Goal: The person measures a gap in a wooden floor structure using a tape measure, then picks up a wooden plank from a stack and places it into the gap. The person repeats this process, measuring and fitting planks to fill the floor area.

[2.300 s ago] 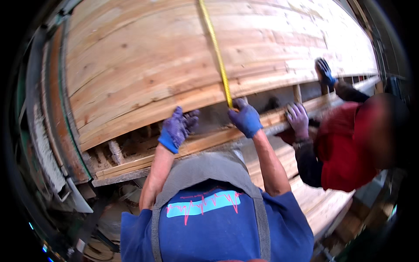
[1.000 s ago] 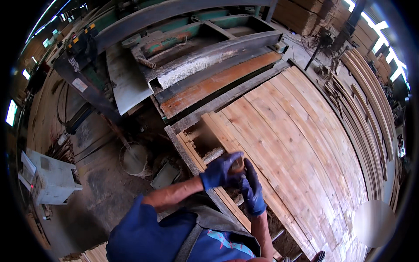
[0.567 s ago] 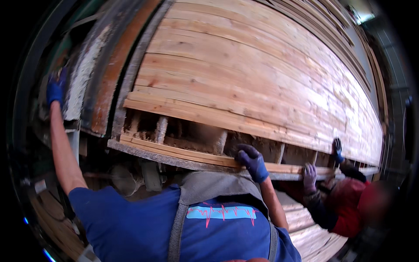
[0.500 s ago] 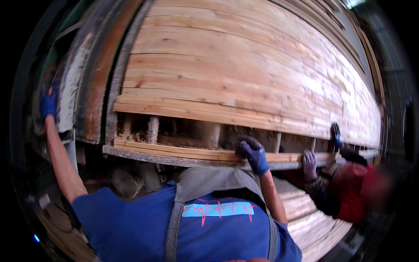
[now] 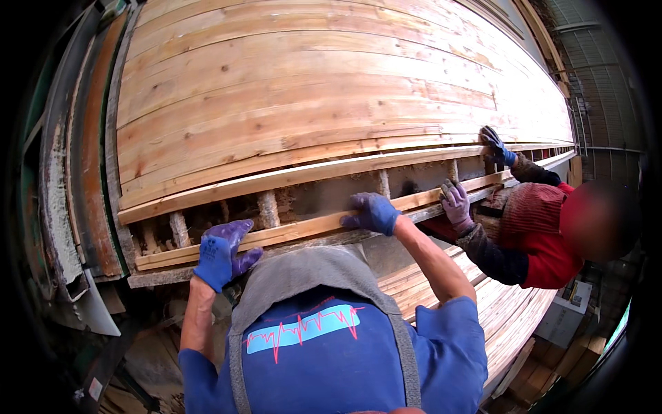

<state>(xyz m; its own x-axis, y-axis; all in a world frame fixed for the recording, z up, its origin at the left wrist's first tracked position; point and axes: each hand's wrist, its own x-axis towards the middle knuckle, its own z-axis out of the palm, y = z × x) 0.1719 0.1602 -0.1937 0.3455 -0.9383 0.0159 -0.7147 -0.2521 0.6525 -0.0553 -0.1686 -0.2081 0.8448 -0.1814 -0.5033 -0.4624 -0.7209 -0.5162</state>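
What worries me most is the near strip (image 5: 303,228), which lies along the front edge under both my hands. If I push on one end harder than the other, I expect it to skew or tip into the slot (image 5: 314,200) behind it. The outer strip (image 5: 241,185) stands across that slot, a thin gap showing between it and the board panel (image 5: 310,90); uneven pressure could roll it off the pale crosspieces (image 5: 269,209). Fingers could also be pinched if the two strips close together, mine or those of the co-worker's near hand (image 5: 456,205) and co-worker's far hand (image 5: 498,146), since a move at my end may carry along the wood.

My left hand (image 5: 224,252) has its thumb apart from the fingers at the near strip; I cannot tell whether it grips. My right hand (image 5: 374,212) lies bent over the same strip, and its hold is unclear too.

Half a second ago my left hand was far out by the machine frame; now it is back at the front edge. The outer strip, then close against the panel, now stands off from it.
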